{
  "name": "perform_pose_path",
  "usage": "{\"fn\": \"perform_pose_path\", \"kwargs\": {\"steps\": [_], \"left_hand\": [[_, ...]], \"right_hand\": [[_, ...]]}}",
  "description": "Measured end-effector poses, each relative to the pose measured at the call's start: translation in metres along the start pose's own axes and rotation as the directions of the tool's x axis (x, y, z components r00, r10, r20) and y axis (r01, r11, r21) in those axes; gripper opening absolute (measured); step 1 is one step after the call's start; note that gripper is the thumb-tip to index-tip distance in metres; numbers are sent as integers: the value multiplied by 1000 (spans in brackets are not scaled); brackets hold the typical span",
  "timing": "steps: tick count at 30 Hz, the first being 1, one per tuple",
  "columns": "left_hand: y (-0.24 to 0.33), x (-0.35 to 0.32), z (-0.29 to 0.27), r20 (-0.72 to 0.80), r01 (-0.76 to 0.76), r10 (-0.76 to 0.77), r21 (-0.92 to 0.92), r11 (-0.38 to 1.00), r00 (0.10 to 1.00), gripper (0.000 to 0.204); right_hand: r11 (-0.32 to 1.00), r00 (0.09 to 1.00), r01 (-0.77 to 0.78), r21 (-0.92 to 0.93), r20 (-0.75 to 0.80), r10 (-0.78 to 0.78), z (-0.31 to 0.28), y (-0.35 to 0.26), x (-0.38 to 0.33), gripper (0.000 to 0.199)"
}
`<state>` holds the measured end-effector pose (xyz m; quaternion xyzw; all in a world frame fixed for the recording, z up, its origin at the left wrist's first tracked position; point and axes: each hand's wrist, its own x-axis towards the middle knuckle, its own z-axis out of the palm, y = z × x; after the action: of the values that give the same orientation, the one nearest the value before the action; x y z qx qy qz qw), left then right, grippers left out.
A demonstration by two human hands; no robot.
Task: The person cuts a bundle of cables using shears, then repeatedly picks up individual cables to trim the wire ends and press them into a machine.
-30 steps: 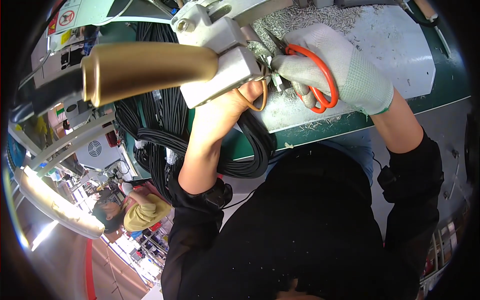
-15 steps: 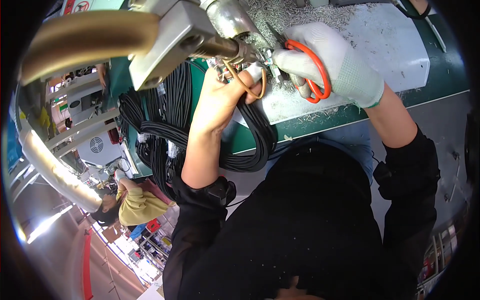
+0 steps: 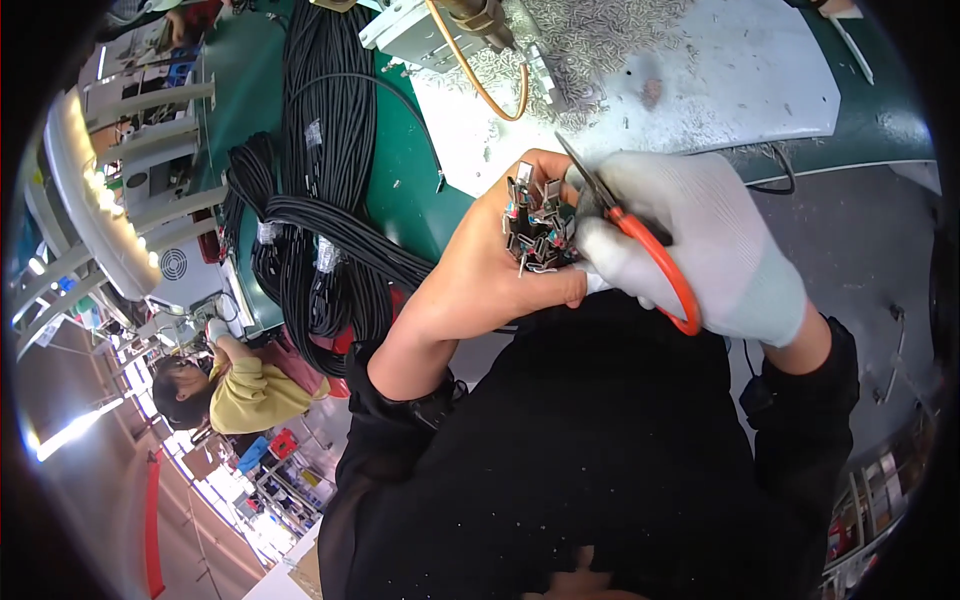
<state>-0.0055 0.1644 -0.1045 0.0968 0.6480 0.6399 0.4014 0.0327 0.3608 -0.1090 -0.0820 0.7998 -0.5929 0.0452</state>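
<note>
My bare left hand [image 3: 465, 275] is closed around a bunch of cable ends with small metal connectors [image 3: 535, 235], which point up out of the fist. Coloured wires show among the connectors. My right hand [image 3: 705, 225], in a white glove, has a pair of scissors [image 3: 662, 268] with an orange-red handle hooked on it. The dark blades point up and to the left, above the bunch. Right thumb and fingers press against the right side of the connectors. Where the cables run below my left fist is hidden.
Beyond my hands a white board [image 3: 740, 110] carries many scattered metal clippings [image 3: 620, 45]. A machine head [image 3: 480, 20] with a copper-coloured tube [image 3: 470, 75] stands over it. Black cable coils [image 3: 325, 130] lie at the left on the green table [image 3: 405, 175]. A person in yellow [image 3: 250, 395] sits further left.
Both hands have drawn back from the machine head toward my body, with the bunch and the scissors. The connectors now show plainly in my left fist. The view has shifted too.
</note>
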Motion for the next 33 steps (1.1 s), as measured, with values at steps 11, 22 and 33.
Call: {"fn": "perform_pose_path", "kwargs": {"steps": [11,22,33], "left_hand": [[-5,-15,3,207,-42,84,-201,979,975,26],[-5,-18,11,366,259,-66,-511,820,928,19],[1,-13,23,199,-197,191,10,980,961,20]], "right_hand": [[955,938,284,-88,-182,-296,3,1,-27,12],[705,875,475,-526,197,-442,-26,-2,-44,23],[933,939,-252,258,296,172,-32,-14,-42,14]]}}
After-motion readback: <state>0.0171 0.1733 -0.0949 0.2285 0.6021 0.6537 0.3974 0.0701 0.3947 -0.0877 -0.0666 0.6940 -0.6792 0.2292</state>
